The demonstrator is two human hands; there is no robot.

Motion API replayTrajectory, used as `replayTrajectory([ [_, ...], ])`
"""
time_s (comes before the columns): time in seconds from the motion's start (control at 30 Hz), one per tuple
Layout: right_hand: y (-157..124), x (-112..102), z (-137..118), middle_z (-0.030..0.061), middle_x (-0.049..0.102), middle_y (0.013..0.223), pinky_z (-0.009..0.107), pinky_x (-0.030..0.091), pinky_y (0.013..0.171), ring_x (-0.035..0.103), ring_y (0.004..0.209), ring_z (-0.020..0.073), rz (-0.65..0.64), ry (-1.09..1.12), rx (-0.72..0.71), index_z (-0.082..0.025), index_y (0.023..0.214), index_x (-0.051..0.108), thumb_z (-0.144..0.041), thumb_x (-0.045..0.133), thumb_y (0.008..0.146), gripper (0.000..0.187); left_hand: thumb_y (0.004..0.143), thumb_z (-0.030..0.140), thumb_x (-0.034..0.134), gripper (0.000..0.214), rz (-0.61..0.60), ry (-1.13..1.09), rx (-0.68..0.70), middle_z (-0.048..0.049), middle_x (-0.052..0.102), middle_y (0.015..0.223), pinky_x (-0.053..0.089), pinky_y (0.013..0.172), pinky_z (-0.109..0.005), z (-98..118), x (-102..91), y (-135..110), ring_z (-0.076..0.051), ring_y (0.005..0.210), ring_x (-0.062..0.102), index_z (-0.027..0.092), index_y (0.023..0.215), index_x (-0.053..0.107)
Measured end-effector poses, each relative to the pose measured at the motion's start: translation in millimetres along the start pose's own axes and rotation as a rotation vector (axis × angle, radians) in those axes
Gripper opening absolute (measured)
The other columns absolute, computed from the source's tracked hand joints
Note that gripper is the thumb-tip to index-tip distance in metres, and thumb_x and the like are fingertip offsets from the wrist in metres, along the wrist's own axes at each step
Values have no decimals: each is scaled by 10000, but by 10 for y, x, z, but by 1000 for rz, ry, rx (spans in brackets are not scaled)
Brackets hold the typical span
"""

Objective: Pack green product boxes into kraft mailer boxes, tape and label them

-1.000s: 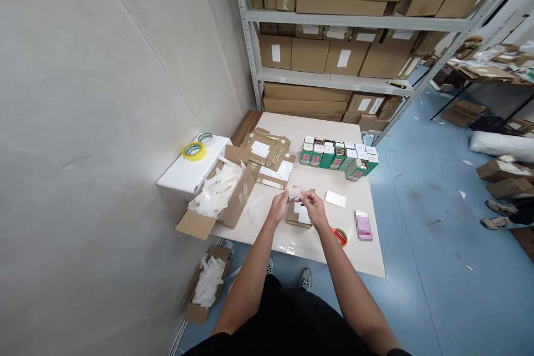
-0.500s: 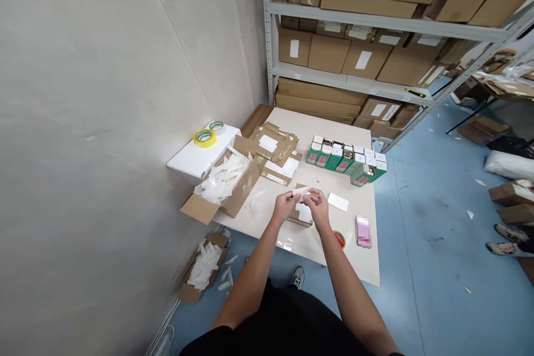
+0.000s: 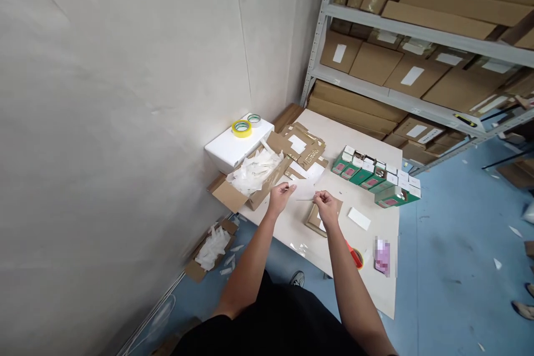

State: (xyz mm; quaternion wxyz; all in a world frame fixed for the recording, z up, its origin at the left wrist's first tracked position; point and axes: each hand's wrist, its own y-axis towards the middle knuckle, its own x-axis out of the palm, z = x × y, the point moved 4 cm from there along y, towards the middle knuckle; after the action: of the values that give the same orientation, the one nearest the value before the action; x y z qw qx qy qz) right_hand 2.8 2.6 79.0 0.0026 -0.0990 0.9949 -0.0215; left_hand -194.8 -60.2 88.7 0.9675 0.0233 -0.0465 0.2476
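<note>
A white sheet of paper [image 3: 303, 189] is stretched between my two hands above the table. My left hand [image 3: 279, 198] pinches its left edge, and the fingertips of my right hand [image 3: 327, 207] are closed on its lower right corner. Under and beside my right hand lies a small cardboard box [image 3: 314, 219] with a white patch on top, partly covered by the hand and forearm. To its right is a white rectangular pad or stack [image 3: 359, 218]. A red tape dispenser [image 3: 354, 256] with a tape roll sits beside my right forearm.
Green and white small boxes [image 3: 375, 175] stand in a row at the back right. A carton of white paper scraps [image 3: 255, 172], flattened cardboard [image 3: 306, 144] and yellow tape [image 3: 242, 128] are at the left. A blurred pink item [image 3: 382, 257] lies near the right edge. Shelving [image 3: 375, 83] stands behind.
My hands have moved apart, and the paper, small and bunched between my fingers before, now spreads wider between them. The camera view has turned to the left and tilted.
</note>
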Motion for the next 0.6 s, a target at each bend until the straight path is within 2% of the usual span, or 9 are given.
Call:
replayTrajectory([
  [0.17,85,129,-1,107,782,1034,362,514,782,665,886,237,-9,26,-54,-227,732,629,-391,696,754,179,751,583,817,471,354,-49,41,37,513,593,451,619,-222,-3,-740,-5,-131,642,531,201,594,591],
  [0.23,99,225,15,116,784,1067,374,514,812,675,938,251,-50,29,-71,-231,740,611,-396,677,777,181,735,586,827,437,542,-94,60,28,582,631,492,672,-227,14,-1068,-132,-149,698,588,199,650,643],
  [0.3,89,375,54,113,784,1065,387,513,859,682,1015,269,-95,32,-87,-238,730,590,-393,675,772,182,733,600,823,432,745,-163,91,-6,694,751,531,753,-254,27,-1368,-338,-179,793,652,184,794,723],
  [0.37,37,592,118,104,783,1050,392,513,884,685,1059,277,-166,42,-86,-243,716,579,-382,684,749,178,727,610,824,494,892,-213,121,-55,763,899,550,822,-287,23,-1596,-586,-211,893,691,163,928,762],
  [0.43,-71,868,197,95,784,1017,389,522,871,696,1025,272,-273,62,-58,-245,703,575,-378,700,726,184,713,614,836,542,956,-238,133,-83,780,986,556,870,-308,-3,-1747,-833,-231,962,706,151,987,773],
  [0.6,-505,1680,406,49,749,813,360,539,769,675,795,221,-536,34,46,-243,709,600,-404,756,697,225,715,591,848,539,1088,-285,138,-68,781,979,560,918,-328,-125,-2024,-1409,-233,1008,713,157,1025,772],
])
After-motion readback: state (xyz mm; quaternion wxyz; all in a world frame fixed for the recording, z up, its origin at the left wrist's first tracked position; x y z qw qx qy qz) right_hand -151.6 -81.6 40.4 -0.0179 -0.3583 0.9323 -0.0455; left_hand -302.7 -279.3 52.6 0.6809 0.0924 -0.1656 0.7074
